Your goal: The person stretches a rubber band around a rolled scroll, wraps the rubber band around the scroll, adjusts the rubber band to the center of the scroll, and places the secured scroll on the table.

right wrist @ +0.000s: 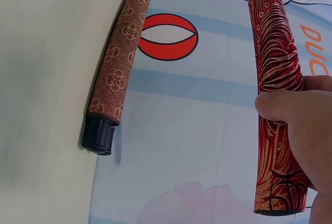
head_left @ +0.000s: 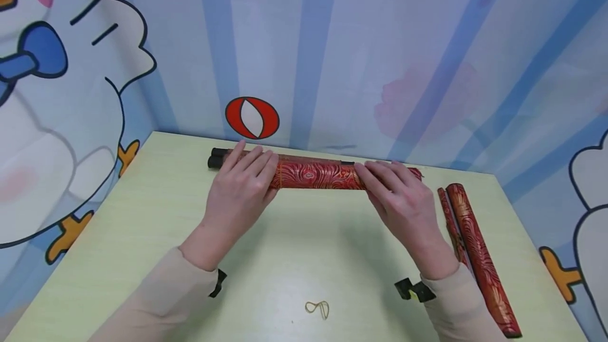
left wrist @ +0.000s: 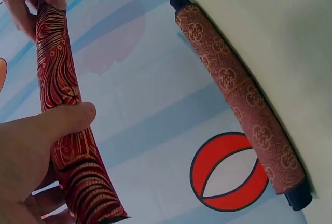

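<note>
Both hands hold up a red roll (head_left: 315, 174) with a gold and black swirl pattern, raised crosswise above the far part of the table. My left hand (head_left: 244, 181) grips it toward its left end, and the thumb lies across the patterned surface in the left wrist view. Near the other end, my right hand (head_left: 401, 194) grips the same roll, with its thumb pressed on the side in the right wrist view. Behind it lies a brownish scroll (left wrist: 236, 92) with gold flower motifs, black end knobs and a thin band around its middle. The red roll partly hides this scroll in the head view.
At the right of the pale table (head_left: 285, 257) lie a thick red roll (head_left: 484, 260) and a thinner red roll (head_left: 451, 226), side by side. A looped rubber band (head_left: 318, 308) rests near the front edge. Printed cloth walls (head_left: 351, 67) stand around the table.
</note>
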Motion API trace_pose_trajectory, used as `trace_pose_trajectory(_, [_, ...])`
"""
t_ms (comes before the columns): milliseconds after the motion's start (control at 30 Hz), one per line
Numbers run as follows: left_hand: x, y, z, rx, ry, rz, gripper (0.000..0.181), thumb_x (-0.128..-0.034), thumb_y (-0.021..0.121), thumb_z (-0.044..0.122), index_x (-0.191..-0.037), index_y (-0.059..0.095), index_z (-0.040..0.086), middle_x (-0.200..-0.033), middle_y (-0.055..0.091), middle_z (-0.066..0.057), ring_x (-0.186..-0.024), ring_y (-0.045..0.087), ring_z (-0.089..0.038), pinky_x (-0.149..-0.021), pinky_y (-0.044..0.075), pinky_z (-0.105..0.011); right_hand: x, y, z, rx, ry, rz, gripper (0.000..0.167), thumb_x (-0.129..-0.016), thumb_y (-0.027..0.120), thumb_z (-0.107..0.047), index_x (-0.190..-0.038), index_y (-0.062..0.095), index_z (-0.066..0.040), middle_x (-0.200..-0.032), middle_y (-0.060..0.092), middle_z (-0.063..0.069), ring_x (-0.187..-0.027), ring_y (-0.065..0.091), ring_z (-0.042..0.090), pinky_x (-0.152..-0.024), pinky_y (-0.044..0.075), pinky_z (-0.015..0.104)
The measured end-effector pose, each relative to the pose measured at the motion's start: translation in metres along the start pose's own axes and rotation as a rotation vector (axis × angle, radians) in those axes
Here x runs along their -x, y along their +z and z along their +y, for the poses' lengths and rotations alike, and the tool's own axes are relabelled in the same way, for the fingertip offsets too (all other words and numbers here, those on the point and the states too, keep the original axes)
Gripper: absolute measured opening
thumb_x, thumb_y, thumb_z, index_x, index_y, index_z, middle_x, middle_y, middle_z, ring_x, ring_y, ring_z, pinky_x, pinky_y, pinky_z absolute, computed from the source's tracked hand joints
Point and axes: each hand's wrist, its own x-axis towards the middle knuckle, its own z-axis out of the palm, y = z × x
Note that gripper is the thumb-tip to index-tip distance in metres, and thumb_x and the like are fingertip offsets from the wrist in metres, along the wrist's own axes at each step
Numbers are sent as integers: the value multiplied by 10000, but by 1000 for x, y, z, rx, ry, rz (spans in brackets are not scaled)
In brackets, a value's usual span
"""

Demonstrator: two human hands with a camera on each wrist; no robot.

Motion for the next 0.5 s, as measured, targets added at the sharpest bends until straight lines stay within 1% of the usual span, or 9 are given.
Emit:
trace_pose_trajectory(167, [-3, 0, 6, 2, 0, 21, 626, -781, 987, 285, -1285, 746, 4, -1253, 770, -161, -1180, 741, -327, -1204, 434, -516, -2, 2, -1, 0, 6, 4, 532, -877, 854, -10, -1385, 726, -103, -1213, 753, 156, -1070, 712, 375, -814, 635, 534])
trace_pose_trajectory(300, [-7, 1, 9, 13, -6, 17, 648, -764, 1000, 304, -1284, 750, 10, -1256, 770, -156, -1176, 746, -310, -1209, 428, -520, -2, 5, -2, -6, 16, 19, 495, -887, 846, -14, -1362, 739, -101, -1196, 754, 157, -1049, 715, 380, -791, 635, 547])
trace_pose_trajectory(433, [-9, 3, 12, 59, 5, 1, 628, -776, 992, 296, -1285, 752, 17, -1260, 770, -148, -1179, 746, -302, -1209, 424, -540, -1, 6, -3, 0, 16, -7, 480, -908, 836, -47, -1373, 735, -111, -1205, 753, 145, -1049, 716, 374, -799, 636, 521])
trace_pose_trajectory(500, [-9, 3, 11, 67, 17, -5, 631, -788, 984, 311, -1298, 747, 25, -1262, 771, -140, -1190, 740, -305, -1214, 417, -542, 0, 6, -3, 2, 18, -22, 494, -909, 840, -55, -1385, 728, -119, -1215, 753, 137, -1048, 716, 369, -795, 636, 508])
